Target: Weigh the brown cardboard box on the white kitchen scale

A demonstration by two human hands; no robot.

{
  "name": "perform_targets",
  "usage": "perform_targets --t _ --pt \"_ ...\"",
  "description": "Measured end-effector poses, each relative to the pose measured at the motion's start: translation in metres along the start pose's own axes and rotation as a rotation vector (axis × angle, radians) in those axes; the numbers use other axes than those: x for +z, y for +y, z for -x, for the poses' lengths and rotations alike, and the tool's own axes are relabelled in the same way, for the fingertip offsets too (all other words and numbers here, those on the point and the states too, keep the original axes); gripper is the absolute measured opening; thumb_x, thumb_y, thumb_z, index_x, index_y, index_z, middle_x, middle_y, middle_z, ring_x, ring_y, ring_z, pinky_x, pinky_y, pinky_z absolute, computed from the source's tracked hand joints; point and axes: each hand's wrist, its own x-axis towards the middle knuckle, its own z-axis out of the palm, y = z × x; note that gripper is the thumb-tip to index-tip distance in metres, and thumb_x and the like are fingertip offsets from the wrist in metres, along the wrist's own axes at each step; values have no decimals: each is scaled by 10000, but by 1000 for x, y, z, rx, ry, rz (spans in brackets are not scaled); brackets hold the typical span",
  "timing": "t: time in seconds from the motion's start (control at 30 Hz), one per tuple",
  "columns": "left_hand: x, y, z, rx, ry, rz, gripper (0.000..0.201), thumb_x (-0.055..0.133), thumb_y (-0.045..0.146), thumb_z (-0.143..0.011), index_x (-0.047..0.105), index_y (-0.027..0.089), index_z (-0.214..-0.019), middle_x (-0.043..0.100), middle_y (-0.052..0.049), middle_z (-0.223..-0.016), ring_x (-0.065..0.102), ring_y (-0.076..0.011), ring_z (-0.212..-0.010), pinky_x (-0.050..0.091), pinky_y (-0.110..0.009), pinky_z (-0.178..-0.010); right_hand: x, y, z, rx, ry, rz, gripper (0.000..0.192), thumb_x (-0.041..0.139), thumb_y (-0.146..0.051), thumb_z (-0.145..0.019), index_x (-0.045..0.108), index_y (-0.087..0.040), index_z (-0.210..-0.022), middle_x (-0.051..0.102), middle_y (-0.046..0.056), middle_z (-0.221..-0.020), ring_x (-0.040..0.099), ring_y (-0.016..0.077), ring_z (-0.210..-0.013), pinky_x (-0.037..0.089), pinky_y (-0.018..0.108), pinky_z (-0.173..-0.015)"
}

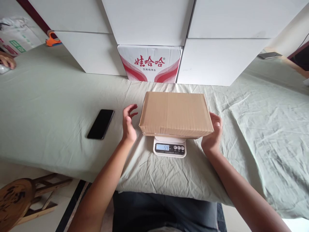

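Resting: cardboard box [175,113] lay flat on white kitchen scale [169,147], display lit.
Right hand [212,134]: pressed against box's near right corner, fingers curled loosely, not clasped around it.
Left hand [128,123]: hovered just beside box's left end, palm inward, fingers spread, apart.
Further left: black phone [100,124] on green cloth [48,106].

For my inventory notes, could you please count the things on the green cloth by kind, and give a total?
Brown cardboard box, lying on the scale: 1
White kitchen scale: 1
Black phones: 1
Large white boxes: 5
Red-and-white printed carton: 1
Total: 9
The left hand is open beside the brown box; the right hand is at its right end.
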Motion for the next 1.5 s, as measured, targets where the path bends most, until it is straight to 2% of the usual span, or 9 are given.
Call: perform_targets --t 0.2,0.47,0.67,0.83,1.1,1.3,1.5 --pt "1 1 -2 -20 78 -59 709 456 891 -916 684 267 -1163 632 -74 -1069 625 -246 -1018 502 -383 -879 0 -4 4 21 -14 66 474 458 -687 -946 640 -309 -1166 671 61 -1257 646 286 -1206 529 517 -1075" --pt "1 -1 -1 -41 84 -49 680 484 899 -904 669 264 -1061 569 -46 -972 543 -222 -874 457 -385 -842 1 -11 8 44 -41 67 473 476 -706 -951 640 -302 -1135 659 43 -1209 641 240 -1065 531 433 -939" --pt "1 0 1 38 51 -64 626 464 849 -954 662 269 -1079 599 -61 -1019 568 -229 -900 467 -391 -815 2 -8 9 0 -36 67 555 478 -746 -938 637 -267 -1167 654 47 -1200 641 250 -1136 515 436 -975" --pt "1 2 1 18 49 -70 653 460 876 -933 661 268 -1065 601 -57 -1011 574 -226 -890 469 -389 -816 0 -1 9 -43 -44 55 568 483 -753 -951 656 -278 -1210 666 49 -1223 640 261 -1167 498 453 -1007" --pt "3 3 1 -39 53 -58 711 478 935 -874 662 264 -1022 588 -46 -944 557 -224 -840 457 -392 -801 0 1 9 -15 -23 108 572 454 -744 -948 637 -259 -1190 646 49 -1190 622 262 -1152 501 461 -1025" --pt "2 1 2 -9 30 -55 681 469 903 -912 658 257 -1017 597 -47 -923 552 -218 -821 456 -392 -794 -1 2 9 -2 -31 89 577 465 -757 -948 640 -268 -1199 648 41 -1199 616 252 -1140 493 455 -1040" --pt "3 2 1 -7 52 -74 724 478 937 -876 666 252 -1015 629 -57 -966 607 -220 -857 499 -391 -811 -2 0 10 -7 -34 99 591 459 -775 -948 644 -271 -1196 656 43 -1224 631 261 -1156 507 477 -1066"
